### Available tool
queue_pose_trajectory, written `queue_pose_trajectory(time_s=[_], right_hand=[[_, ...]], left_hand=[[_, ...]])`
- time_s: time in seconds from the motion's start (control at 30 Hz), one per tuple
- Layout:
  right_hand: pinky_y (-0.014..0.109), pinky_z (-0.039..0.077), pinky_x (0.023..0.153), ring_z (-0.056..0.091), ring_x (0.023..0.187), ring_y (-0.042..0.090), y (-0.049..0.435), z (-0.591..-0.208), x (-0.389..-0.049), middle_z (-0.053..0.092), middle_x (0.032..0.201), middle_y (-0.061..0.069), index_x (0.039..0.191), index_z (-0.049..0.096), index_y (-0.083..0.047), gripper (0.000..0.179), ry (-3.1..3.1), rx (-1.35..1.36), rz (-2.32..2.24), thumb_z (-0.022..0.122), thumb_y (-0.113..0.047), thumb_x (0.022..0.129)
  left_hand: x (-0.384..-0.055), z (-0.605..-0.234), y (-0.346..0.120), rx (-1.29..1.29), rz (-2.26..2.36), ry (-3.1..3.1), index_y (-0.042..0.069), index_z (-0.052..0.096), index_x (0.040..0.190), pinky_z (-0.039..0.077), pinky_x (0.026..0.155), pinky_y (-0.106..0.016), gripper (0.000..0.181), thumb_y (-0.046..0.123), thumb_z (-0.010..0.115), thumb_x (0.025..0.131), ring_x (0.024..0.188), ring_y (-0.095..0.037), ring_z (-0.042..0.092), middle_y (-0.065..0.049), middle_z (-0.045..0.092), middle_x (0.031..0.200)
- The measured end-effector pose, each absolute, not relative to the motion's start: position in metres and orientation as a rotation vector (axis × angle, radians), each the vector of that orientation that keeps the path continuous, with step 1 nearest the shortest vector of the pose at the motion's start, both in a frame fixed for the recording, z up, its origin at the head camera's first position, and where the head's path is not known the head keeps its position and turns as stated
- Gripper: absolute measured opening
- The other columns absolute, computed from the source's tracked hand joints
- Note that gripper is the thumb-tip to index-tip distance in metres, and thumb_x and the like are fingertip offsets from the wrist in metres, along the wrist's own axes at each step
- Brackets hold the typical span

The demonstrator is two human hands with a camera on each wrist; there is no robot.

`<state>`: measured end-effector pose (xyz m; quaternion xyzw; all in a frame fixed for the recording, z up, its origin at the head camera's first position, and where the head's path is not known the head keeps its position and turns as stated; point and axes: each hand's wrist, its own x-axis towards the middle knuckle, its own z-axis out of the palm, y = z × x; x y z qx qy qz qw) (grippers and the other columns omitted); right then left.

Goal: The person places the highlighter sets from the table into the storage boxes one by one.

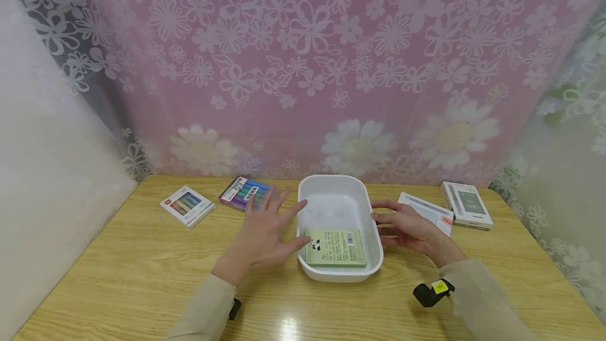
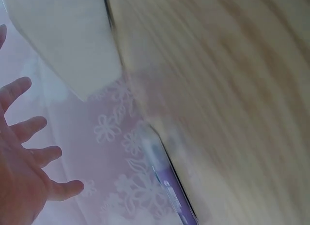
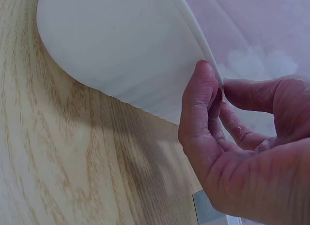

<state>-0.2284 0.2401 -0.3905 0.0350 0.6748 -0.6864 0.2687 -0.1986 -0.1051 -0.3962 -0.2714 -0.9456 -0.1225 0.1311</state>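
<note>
A white plastic bin (image 1: 337,209) stands on the table in front of me. Inside it, toward the near end, lies a flat green packet (image 1: 337,254) with a panda picture, printed text and a barcode. My left hand (image 1: 265,233) is at the bin's left side, fingers spread, with thumb and index fingertip overlapping the rim in the head view; the left wrist view shows those fingers straight and holding nothing. At the bin's right side, my right hand (image 1: 409,229) pinches the rim between thumb and fingers, as the right wrist view shows (image 3: 242,138).
Left of the bin lie a pack of coloured markers (image 1: 246,193) and a white box with coloured sticks pictured (image 1: 187,206). To the right are a flat white packet with a red label (image 1: 428,210) and a white box with a green panel (image 1: 467,205). A flowered curtain (image 1: 303,67) hangs behind the table.
</note>
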Motion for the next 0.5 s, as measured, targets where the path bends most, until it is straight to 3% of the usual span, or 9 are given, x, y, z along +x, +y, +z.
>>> queue_pose_trajectory(time_s=[0.5], right_hand=[[0.032, 0.063, 0.075, 0.074, 0.087, 0.016, 0.24, -0.389, -0.227, 0.072, 0.105, 0.002, 0.149, 0.041, -0.008, 0.055, 1.816, 0.096, -1.854, 0.064, -0.021, 0.101]], left_hand=[[-0.222, -0.403, -0.144, -0.63, -0.385, -2.845, 0.032, 0.044, 0.156, 0.021, 0.109, -0.084, 0.071, 0.066, 0.055, 0.094, 0.158, -0.043, 0.015, -0.01, 0.031, 0.168]])
